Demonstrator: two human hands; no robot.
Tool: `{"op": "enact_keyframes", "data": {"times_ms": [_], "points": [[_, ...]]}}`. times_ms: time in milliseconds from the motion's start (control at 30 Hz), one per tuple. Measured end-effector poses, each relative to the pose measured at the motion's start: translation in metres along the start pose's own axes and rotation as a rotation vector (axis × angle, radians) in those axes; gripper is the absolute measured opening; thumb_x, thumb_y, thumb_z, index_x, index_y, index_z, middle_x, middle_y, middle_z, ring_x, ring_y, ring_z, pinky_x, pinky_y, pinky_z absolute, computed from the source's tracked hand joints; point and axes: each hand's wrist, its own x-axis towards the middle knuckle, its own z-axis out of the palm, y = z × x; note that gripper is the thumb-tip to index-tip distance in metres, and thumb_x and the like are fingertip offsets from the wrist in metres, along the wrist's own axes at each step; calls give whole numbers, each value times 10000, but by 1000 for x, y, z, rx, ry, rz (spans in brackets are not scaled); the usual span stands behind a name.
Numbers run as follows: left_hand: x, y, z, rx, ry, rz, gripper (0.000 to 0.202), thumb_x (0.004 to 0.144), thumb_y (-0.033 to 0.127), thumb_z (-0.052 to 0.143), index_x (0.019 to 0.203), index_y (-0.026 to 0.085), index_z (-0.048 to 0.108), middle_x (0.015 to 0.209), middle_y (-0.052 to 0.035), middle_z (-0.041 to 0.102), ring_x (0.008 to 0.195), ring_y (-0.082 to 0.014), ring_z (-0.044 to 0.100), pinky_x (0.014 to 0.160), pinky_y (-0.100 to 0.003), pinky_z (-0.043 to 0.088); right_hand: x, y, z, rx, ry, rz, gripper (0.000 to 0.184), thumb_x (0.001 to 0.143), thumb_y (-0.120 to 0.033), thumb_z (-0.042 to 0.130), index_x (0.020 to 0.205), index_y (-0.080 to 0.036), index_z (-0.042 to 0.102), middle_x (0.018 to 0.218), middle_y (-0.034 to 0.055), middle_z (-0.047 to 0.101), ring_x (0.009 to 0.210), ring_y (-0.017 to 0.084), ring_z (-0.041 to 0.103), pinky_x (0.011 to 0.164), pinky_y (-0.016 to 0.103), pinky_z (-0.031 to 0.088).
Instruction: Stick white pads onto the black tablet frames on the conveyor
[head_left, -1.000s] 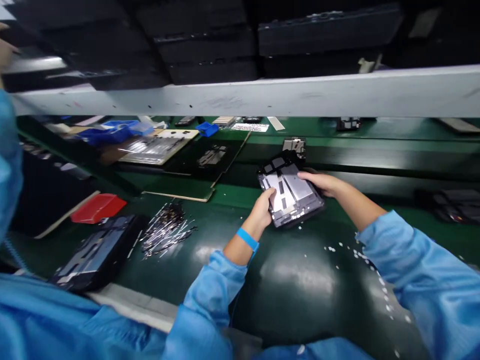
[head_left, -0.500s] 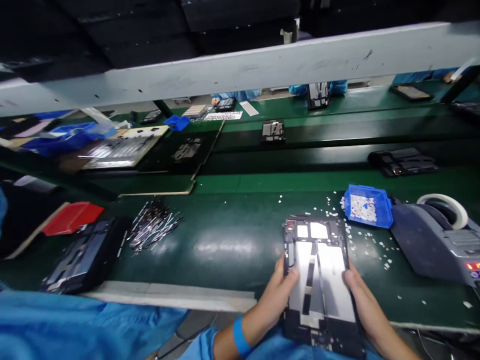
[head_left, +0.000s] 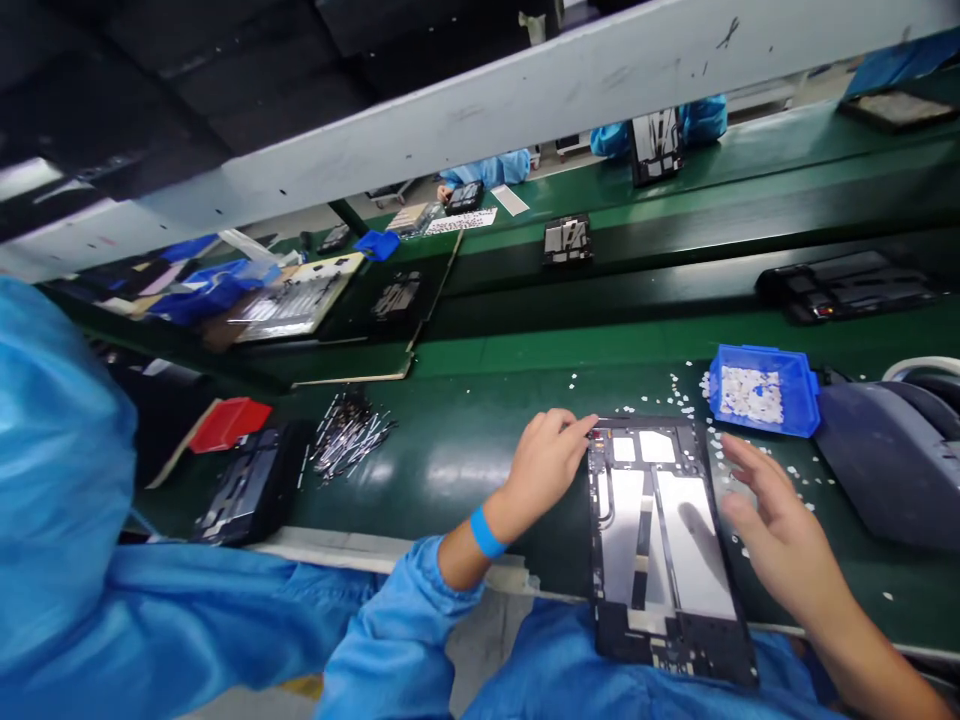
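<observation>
Overlapping the front edge of the glossy green desk (head_left: 442,455), a flat, black-framed rectangular device (head_left: 666,545) with silver-grey panels (head_left: 694,575) is seen with its inner parts facing up; its near end lies over blue clothing (head_left: 540,665), and how far it is borne by the desk cannot be told. Handling is judged best done by the black rim (head_left: 596,545): the panels and the thin dark strip (head_left: 642,545) among them should be kept free of pressure, and support should be given to the overhanging end. Loose white chips (head_left: 687,401) scattered beyond the far edge should be kept from getting under the frame.

Pose, left hand (head_left: 547,460): extended forward, a bright blue band (head_left: 486,532) worn at its wrist, back of the hand uppermost, fingers bent, fingertips set against the far left corner of the device. The underside of this contact is hidden, so whether the corner is pinched or merely pressed cannot be told.

Pose, right hand (head_left: 784,535): held just off the device's right side, fingers and thumb parted; nothing is held. An open blue plastic bin (head_left: 765,424) of small white pieces (head_left: 750,393) is placed beyond it, beside a dark grey machine housing (head_left: 877,470).
</observation>
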Motion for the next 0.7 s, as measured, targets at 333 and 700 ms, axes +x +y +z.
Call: {"op": "enact_keyframes", "data": {"times_ms": [333,700], "points": [[2,-5,19,-83,135,215,172,1021,164,585,1054,224,743,1036,-67,709,988,-201,644,873,-345,533,63,-54,46,-9,-243,-115,332,989,-380,546,1190,-250,776,1149,85,789,1045,248,738,949,412,573],[-4,17,35,-592,277,-152,167,944,168,642,1083,213,723,986,-45,693,855,-157,646,767,-279,525,85,-65,73,108,-467,62,163,825,-380,634,810,-222,669,735,-5,695,660,152,614,588,268,435]]}}
